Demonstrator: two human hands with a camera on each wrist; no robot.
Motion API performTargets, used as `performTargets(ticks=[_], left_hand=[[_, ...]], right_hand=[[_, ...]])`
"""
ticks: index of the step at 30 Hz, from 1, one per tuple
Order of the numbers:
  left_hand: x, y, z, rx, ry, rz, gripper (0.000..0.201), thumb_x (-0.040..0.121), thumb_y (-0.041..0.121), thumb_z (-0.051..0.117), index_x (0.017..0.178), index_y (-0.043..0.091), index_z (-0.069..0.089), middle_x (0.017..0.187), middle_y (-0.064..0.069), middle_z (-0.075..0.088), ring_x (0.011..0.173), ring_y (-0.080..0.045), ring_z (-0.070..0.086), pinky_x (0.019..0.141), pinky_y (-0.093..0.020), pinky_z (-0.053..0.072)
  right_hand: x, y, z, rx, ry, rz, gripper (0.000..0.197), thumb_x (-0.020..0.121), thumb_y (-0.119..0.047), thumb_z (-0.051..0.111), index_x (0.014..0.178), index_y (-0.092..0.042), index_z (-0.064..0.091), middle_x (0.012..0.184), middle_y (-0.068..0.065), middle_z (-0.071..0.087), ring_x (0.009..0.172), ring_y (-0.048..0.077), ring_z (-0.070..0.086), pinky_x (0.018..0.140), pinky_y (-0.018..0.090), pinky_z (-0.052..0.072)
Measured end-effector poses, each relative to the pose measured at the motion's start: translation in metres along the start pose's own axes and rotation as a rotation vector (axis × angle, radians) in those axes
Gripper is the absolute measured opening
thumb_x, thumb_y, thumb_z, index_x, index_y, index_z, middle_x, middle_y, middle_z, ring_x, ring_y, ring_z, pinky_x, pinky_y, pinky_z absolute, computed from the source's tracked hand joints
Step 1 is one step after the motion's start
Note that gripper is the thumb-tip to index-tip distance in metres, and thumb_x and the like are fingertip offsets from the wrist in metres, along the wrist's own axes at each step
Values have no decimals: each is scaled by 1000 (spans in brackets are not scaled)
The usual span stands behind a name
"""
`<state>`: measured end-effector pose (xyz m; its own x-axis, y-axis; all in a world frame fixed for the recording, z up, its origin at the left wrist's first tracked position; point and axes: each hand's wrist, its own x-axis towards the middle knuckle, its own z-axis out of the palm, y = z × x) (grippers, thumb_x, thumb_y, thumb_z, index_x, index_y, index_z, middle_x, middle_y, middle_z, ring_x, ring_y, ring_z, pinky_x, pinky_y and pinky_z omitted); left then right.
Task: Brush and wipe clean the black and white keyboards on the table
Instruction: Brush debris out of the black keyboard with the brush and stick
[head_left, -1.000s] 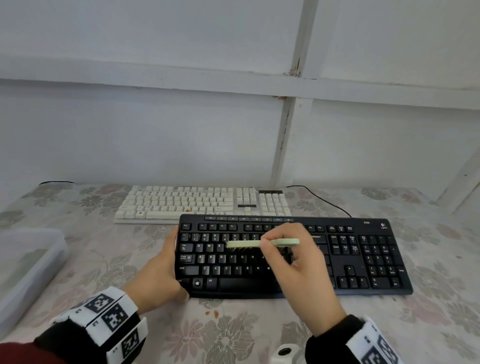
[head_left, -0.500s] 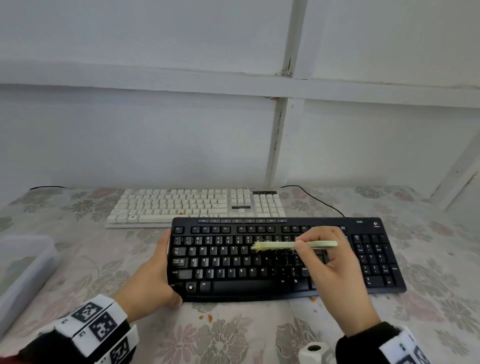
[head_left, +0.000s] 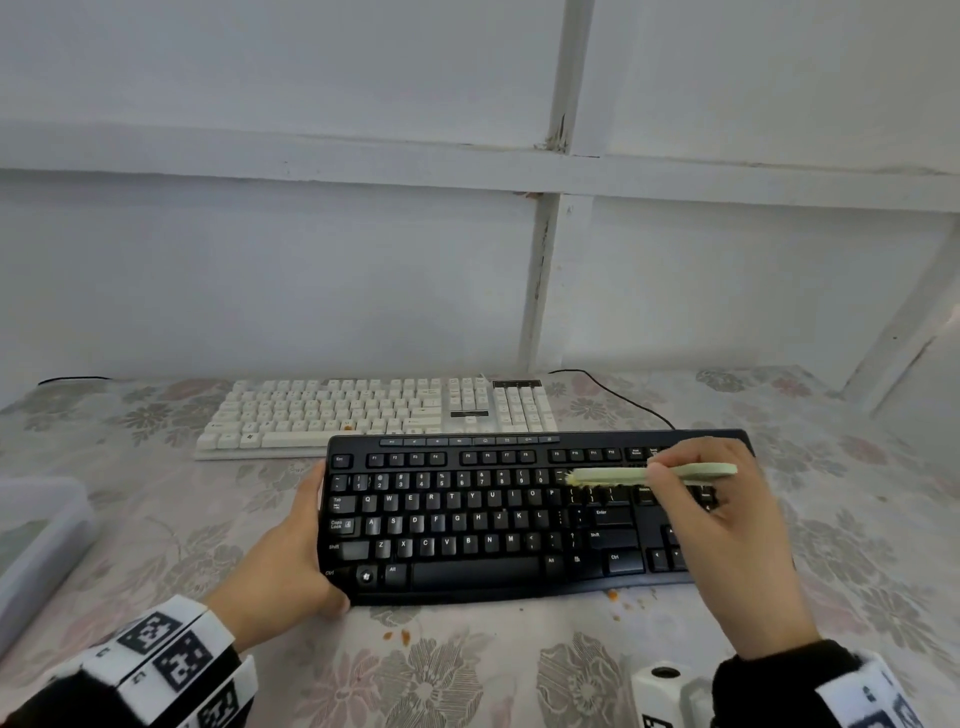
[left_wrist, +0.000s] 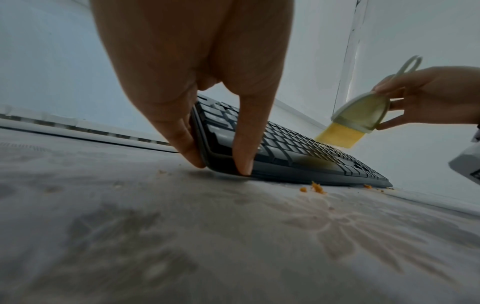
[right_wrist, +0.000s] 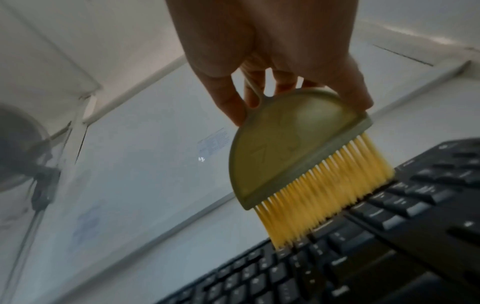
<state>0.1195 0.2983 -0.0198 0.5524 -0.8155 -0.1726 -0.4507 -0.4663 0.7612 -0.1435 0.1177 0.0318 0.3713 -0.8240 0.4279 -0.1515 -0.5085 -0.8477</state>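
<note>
A black keyboard (head_left: 483, 514) lies on the flowered tablecloth, with a white keyboard (head_left: 363, 413) just behind it. My left hand (head_left: 291, 561) grips the black keyboard's left end (left_wrist: 207, 144), thumb at the front corner. My right hand (head_left: 727, 525) holds a pale green brush (head_left: 654, 474) with yellow bristles (right_wrist: 330, 189). The bristles touch the keys (right_wrist: 350, 230) in the upper right of the letter block. The hand covers part of the keyboard's right side.
Orange crumbs (head_left: 613, 595) lie on the cloth (head_left: 467, 675) along the black keyboard's front edge (left_wrist: 315, 188). A translucent plastic box (head_left: 36, 540) stands at the left. A black cable (head_left: 618, 395) runs behind the keyboards. A white wall rises close behind.
My right hand has swept the brush rightwards across the black keyboard, from its middle to the right of the letter keys. The left hand has kept its grip on the left end.
</note>
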Motion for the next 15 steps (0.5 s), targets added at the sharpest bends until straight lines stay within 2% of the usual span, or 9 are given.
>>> performTargets(ticks=[2,4,6,9,11,15], left_hand=[[-1,1,1,10,6,1,122,57,-8,71,127,58,-4,93,2,65,77,-16,67,65,-27,54],[-1,3,1,16,13,2,122,57,-9,71,125,58,-4,93,2,64,77,-15,66,62,-22,51],[-3,4,1,15,12,-1,121,58,-10,71,125,57,-4,94,4,63,78,-15,66,61,-20,49],[-3,4,1,6,3,-15,123,58,-11,72,133,53,-3,95,5,63,80,-14,65,64,-21,49],[-3,4,1,-1,0,-21,124,58,-12,72,137,50,-2,96,6,63,80,-15,66,64,-22,49],[-4,5,2,-1,2,-17,124,58,-12,71,139,48,-1,95,6,63,77,-15,66,63,-22,49]], right_hand=[[-1,-1,0,58,-42,-4,21,86,-15,63,78,-35,61,88,-12,55,82,8,53,70,21,41],[-1,4,0,44,-65,-10,21,86,-16,63,81,-36,61,90,-11,56,82,7,54,70,19,43],[2,12,-5,9,-37,3,24,86,-15,64,80,-38,61,91,-10,56,83,10,54,67,18,42],[9,20,-20,-63,35,-7,28,85,-12,64,79,-40,60,92,-9,56,90,16,54,65,13,41],[12,20,-25,-51,32,-15,27,86,-12,64,80,-38,60,94,-6,57,86,11,54,63,10,40],[14,26,-31,61,-22,61,16,86,-13,64,82,-28,62,91,0,60,72,5,52,59,11,41]])
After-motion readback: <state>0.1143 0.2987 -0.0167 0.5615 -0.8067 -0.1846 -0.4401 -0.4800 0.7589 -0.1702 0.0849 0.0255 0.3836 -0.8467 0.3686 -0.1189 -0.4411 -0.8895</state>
